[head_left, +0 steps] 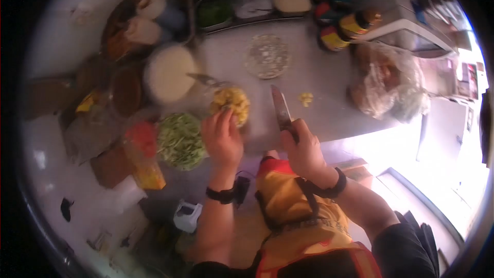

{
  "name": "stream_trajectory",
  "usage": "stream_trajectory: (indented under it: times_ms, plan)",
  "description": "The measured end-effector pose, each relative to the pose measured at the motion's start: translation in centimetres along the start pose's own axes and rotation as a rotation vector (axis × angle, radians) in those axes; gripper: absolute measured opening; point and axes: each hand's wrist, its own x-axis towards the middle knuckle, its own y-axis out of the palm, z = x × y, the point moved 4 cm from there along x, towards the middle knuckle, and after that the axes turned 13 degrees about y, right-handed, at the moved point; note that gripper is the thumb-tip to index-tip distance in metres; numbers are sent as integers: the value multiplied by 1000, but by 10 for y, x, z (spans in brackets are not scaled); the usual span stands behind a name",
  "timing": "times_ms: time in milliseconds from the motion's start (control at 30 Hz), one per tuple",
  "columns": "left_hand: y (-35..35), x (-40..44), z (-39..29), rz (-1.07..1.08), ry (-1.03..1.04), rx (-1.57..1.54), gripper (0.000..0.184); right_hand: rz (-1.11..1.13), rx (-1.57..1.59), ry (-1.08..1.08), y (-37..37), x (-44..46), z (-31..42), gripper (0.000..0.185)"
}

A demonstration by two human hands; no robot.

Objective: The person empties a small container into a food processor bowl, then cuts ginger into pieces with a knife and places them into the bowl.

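My left hand (224, 136) reaches onto a heap of yellow chopped pieces (231, 102), its fingers bent down at the near side of the heap; what lies between them is too small to tell. In my right hand (304, 149) is the handle of a knife (280, 105), its blade pointing away from me over the counter. Right of the blade lies a small group of yellow pieces (305, 99). Shredded green vegetable (181, 141) fills a round container left of my left hand.
Beyond the knife is a round patterned dish (267, 56). A large pale round container (170, 73) stands at the left. Metal trays (252, 6) line the back of the counter (324, 67). Bottles (334, 37) and a clear plastic bag (383, 80) are at the right.
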Motion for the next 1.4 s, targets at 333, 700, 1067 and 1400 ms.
stream_trajectory:
  times_ms: [333, 700, 1067, 1400]
  plan:
    - [74, -33, -93, 305, -228, -330, 62, -195, -686, -56, -84, 47, -63, 31]
    - [93, -11, -86, 233, -252, -442, 56, 132, -494, -86, -64, 23, -75, 37]
    - [110, -15, -76, 207, -229, -583, 46, 58, -203, -112, -23, 24, -75, 19]
    - [33, -20, -53, -111, -306, -609, 42, 230, -232, -142, -6, -11, -7, 15]
